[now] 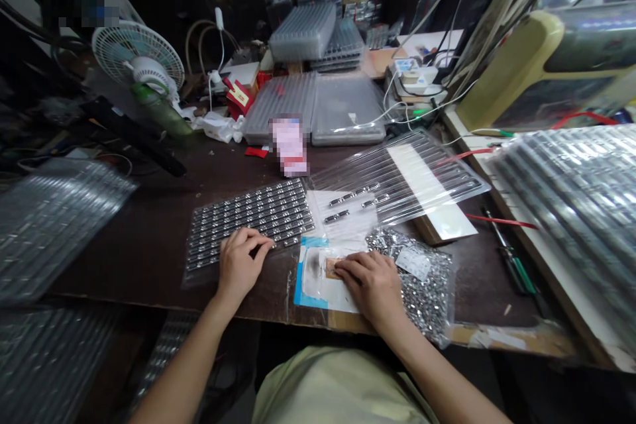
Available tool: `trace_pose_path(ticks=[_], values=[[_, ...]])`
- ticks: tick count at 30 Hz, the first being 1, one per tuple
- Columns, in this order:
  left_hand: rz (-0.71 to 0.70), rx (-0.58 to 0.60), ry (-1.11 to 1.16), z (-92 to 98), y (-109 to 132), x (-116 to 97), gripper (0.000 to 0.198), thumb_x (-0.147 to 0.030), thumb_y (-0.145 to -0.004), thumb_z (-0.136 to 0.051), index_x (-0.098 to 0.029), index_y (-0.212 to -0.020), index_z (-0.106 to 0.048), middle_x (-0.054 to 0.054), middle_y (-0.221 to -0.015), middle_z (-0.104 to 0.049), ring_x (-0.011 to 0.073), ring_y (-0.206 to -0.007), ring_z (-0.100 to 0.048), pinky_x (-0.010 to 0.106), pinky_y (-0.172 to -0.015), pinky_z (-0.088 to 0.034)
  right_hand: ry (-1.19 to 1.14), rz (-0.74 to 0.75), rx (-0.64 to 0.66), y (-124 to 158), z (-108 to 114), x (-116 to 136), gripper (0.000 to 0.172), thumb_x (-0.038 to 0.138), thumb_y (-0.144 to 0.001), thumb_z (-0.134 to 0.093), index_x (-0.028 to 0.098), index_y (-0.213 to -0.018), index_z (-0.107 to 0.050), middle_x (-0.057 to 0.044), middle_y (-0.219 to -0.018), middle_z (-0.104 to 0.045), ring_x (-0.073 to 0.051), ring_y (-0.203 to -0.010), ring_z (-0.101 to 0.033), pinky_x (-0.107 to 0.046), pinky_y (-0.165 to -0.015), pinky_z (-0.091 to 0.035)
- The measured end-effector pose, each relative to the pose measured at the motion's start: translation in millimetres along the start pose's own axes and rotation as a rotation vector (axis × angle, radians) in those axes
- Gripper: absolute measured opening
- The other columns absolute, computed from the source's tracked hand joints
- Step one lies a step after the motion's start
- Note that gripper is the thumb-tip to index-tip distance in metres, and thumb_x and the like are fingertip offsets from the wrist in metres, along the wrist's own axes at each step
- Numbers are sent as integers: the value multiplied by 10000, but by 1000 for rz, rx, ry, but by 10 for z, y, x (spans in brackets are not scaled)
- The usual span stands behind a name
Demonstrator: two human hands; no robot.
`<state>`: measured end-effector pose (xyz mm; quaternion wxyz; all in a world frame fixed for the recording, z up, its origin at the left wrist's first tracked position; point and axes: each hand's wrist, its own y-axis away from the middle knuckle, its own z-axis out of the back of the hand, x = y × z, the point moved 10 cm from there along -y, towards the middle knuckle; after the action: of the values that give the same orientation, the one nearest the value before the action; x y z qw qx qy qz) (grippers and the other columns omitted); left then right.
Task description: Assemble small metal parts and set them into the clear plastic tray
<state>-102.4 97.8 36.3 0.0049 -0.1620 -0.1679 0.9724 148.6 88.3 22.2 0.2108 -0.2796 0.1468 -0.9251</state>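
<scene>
My left hand [241, 262] is closed in a pinch at the front edge of a clear ribbed tray [187, 271]. Rows of small dark-and-silver parts [251, 212] fill that tray. What the left fingertips pinch is too small to make out. My right hand [375, 285] rests on a white card with a blue edge [311, 291], its fingers pressed together over a small brown patch [332, 268]. Whatever lies under those fingertips is hidden. Beside the right hand lies a clear bag of many shiny metal pieces [424, 301].
Behind the card, a few loose parts [338, 216] lie near an angled ribbed tray [358, 172] with a white strip. A green-handled screwdriver [519, 268] lies at right. Stacked trays [571, 179] flank the table; a fan [144, 59] stands back left.
</scene>
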Motion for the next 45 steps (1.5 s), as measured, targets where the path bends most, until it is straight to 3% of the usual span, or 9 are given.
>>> trace_pose_path(ticks=[7,11,16,22,26,29,35,40,45], values=[[-77,-99,-86,143,26,-206,128,-304,-851,-584,-250,-856,-700,44,-897,-653,233,-865,-578,372,-806,-371,123,5,18,41,133,-105,210,270,-909,-542,254,-1078,-665,-32,-990,-673,-179,-880,-531,-330,-778,-356],[-190,-9,83,-173,-322,-756,122,-291,-857,-581,-256,-852,-697,28,-895,-675,212,-868,-590,384,-860,-354,290,77,29,125,266,-226,263,211,-894,-547,242,-1141,-629,-45,-1124,-647,-221,-1037,-502,-353,-847,-354],[-221,73,171,-575,-688,-1247,54,-285,-795,-664,-238,-775,-680,28,-861,-697,225,-870,-593,432,-907,-321,293,86,40,207,292,-253,168,232,-906,-537,237,-1025,-656,-37,-1013,-665,-191,-899,-528,-325,-786,-367],[-72,144,469,-532,-603,-1005,66,-253,-820,-610,-213,-830,-662,23,-847,-708,194,-815,-637,397,-855,-438,198,47,-1,186,308,-264,153,224,-922,-507,221,-882,-655,-33,-905,-659,-175,-798,-515,-310,-728,-359],[181,362,865,-644,-247,-748,291,-341,-887,-496,-186,-1099,-619,31,-768,-676,142,-632,-641,257,-583,-510,129,44,-15,143,334,-276,140,229,-919,-523,222,-920,-662,-27,-870,-673,-163,-780,-529,-292,-708,-368],[258,439,965,-710,4,-711,293,-351,-872,-524,-166,-1064,-646,29,-727,-667,125,-590,-620,227,-542,-511,100,18,-38,128,345,-304,146,233,-920,-521,208,-928,-665,-22,-834,-687,-162,-754,-539,-289,-706,-382],[153,314,782,-652,129,-888,132,-220,-779,-662,-182,-893,-718,44,-829,-697,149,-712,-642,233,-619,-516,74,49,-55,131,331,-298,206,164,-928,-476,196,-1030,-651,-39,-978,-695,-178,-859,-564,-313,-777,-404],[-52,232,721,-604,149,-1167,114,-159,-778,-680,-214,-856,-741,32,-839,-686,157,-803,-643,257,-737,-509,-2,14,-102,106,407,-324,133,178,-898,-529,200,-940,-653,-44,-902,-679,-191,-829,-545,-326,-743,-419],[-83,209,661,-628,190,-1206,111,-175,-792,-673,-218,-870,-740,27,-809,-662,151,-767,-628,258,-710,-499,-67,-38,-115,98,426,-371,87,208,-892,-551,198,-864,-632,-32,-778,-650,-183,-770,-535,-320,-703,-422]])
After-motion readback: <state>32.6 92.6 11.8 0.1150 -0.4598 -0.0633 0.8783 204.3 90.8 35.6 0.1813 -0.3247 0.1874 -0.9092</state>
